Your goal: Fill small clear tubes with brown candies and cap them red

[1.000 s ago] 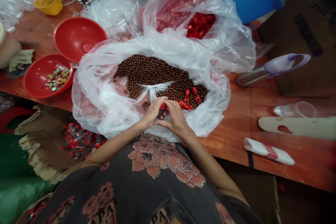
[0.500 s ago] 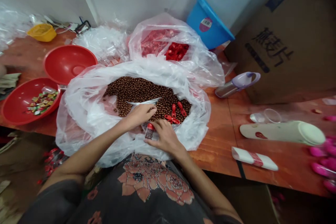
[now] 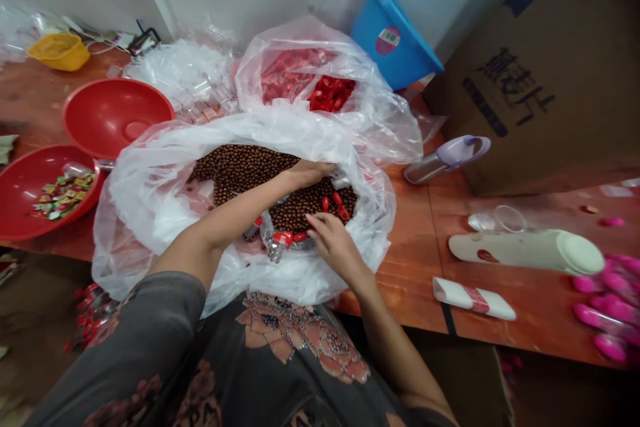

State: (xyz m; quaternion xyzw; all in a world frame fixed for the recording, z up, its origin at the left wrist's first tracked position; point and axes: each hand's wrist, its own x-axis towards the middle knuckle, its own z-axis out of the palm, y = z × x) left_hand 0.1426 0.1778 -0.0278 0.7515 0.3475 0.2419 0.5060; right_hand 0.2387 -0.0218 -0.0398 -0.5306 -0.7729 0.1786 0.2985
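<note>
A large clear plastic bag (image 3: 150, 213) lies open on the table, holding a mass of small brown beads (image 3: 245, 173) and several red plastic pieces (image 3: 333, 203). My left hand (image 3: 307, 173) reaches across to the far side of the beads, palm down, at the bag's inner edge. Its fingertips are hidden. My right hand (image 3: 335, 247) hovers with fingers apart just beside a small clear vial with a red cap (image 3: 275, 245), which lies tilted on the beads.
Behind stands a second bag (image 3: 300, 73) of red parts. Two red bowls (image 3: 115, 117) sit left, one with wrapped sweets (image 3: 63, 195). A blue bucket (image 3: 390, 37) and cardboard box (image 3: 505, 93) stand beyond. Pink items (image 3: 605, 307) lie on the wooden table (image 3: 415, 247).
My left hand has moved from the near middle of the beads to their far side, crossing above the vial. My right hand has shifted slightly right, off the vial.
</note>
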